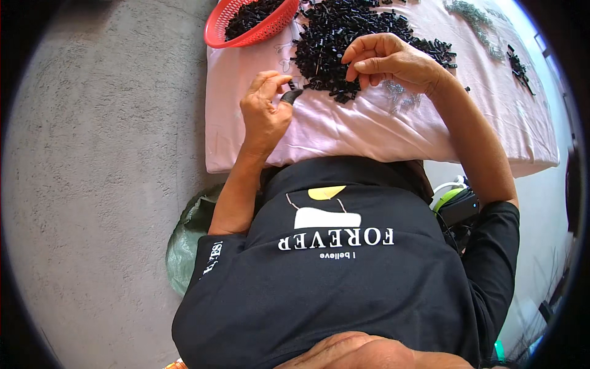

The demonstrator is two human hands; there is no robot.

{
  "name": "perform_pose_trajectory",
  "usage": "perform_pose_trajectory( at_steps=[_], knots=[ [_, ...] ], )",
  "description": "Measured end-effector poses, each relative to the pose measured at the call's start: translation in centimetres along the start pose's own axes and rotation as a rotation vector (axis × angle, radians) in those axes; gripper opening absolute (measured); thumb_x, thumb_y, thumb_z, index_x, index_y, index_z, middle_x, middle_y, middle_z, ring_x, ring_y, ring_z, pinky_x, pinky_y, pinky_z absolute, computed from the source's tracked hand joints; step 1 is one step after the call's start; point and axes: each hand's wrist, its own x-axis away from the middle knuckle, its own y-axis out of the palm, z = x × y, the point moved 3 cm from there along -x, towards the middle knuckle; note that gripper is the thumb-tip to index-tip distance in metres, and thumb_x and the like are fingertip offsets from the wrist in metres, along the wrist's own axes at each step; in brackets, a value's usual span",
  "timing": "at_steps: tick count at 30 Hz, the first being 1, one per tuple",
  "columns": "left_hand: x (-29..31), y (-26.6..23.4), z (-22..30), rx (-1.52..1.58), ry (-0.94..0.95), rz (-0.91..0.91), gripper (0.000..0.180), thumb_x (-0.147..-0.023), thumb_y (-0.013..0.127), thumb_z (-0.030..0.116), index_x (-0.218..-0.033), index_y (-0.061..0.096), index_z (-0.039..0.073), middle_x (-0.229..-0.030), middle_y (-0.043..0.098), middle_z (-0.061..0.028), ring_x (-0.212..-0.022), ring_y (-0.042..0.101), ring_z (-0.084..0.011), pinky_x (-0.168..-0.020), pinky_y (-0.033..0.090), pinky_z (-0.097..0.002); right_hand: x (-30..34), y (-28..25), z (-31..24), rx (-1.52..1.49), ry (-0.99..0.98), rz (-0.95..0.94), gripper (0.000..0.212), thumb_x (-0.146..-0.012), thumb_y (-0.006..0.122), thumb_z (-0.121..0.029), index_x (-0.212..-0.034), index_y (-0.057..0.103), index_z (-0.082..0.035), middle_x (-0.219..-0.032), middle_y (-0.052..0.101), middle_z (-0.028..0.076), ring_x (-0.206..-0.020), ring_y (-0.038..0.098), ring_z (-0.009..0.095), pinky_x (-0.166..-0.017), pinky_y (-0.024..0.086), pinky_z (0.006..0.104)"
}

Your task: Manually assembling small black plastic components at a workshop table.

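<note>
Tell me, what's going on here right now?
Over a pink cloth, the person's left grip, thumb in a black cover, seems to pinch a small black piece. The right grip is by the near edge of a black pile of similar pieces; whether it holds anything is unclear. A red basket of dark pieces stands at the far left.

A rough grey floor [104, 166] is stretching across the left, its surface showing uneven streaks. A table [224, 117] is standing over it, a creased pale pink cloth [525, 117] covering its top. Bright, whitish light is washing the far right.
</note>
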Motion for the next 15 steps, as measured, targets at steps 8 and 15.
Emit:
perform_pose_trajectory(
  at_steps=[8, 15],
  knots=[
    [1.7, -1.8, -4.3, -0.166, -0.181, -0.051, 0.032, -0.065, 0.063, -0.005, -0.096, 0.067, 0.001, -0.090, 0.061, -0.0105, -0.075, 0.061, -0.0231, -0.072, 0.052, -0.0338, 0.1, -0.3, -0.4, 0.004, -0.043, 0.023, 0.023, -0.089, 0.067, -0.020, -0.107, 0.063, -0.005, -0.090, 0.070, 0.004, -0.072, 0.064, 0.006, -0.064, 0.051, 0.0177],
    [2.1, -1.5, -4.8, -0.275, -0.137, -0.102, 0.029, -0.065, 0.064, -0.002, -0.093, 0.068, 0.003, -0.092, 0.062, -0.0112, -0.084, 0.062, -0.0285, -0.077, 0.051, -0.0359, 0.3, -0.6, -0.7, 0.077, -0.082, 0.117, 0.024, -0.091, 0.065, -0.024, -0.106, 0.063, -0.006, -0.088, 0.068, 0.003, -0.073, 0.061, 0.005, -0.065, 0.049, 0.0178]
  ],
)
